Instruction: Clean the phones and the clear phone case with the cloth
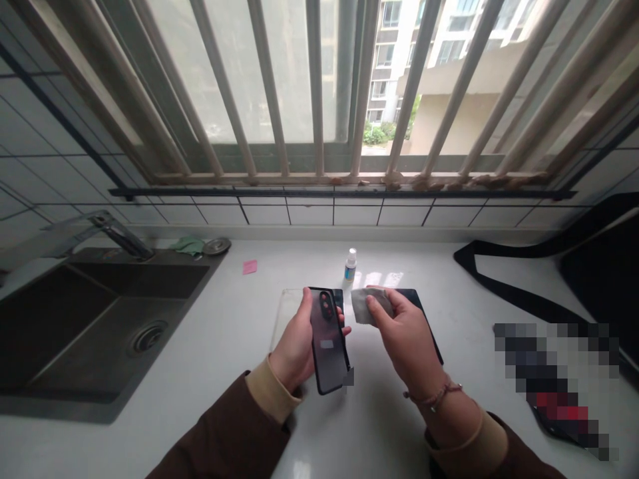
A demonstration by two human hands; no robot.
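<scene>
My left hand (294, 339) grips a dark, smoky phone case (329, 352) with a black rim, its back towards me. Camera openings sit near its top, and a small pale patch marks its middle. I cannot tell whether a phone is inside. In my right hand (407, 332) a grey cloth (367, 307) is pinched between thumb and fingers, a little to the right of the case and apart from it. Beyond the hands stands a small white-capped bottle (350, 267), upright. A dark flat object (417, 303) lies behind my right hand, partly hidden; something clear and flat (287, 309) lies behind my left.
On the left is a sink (200, 286) with a faucet (124, 236); a green cloth (187, 246) lies by its back corner. A pink slip (249, 267) lies on the white counter (224, 372). A black strap (519, 286) and a blurred-out object (554, 386) are at right. Window bars rise behind.
</scene>
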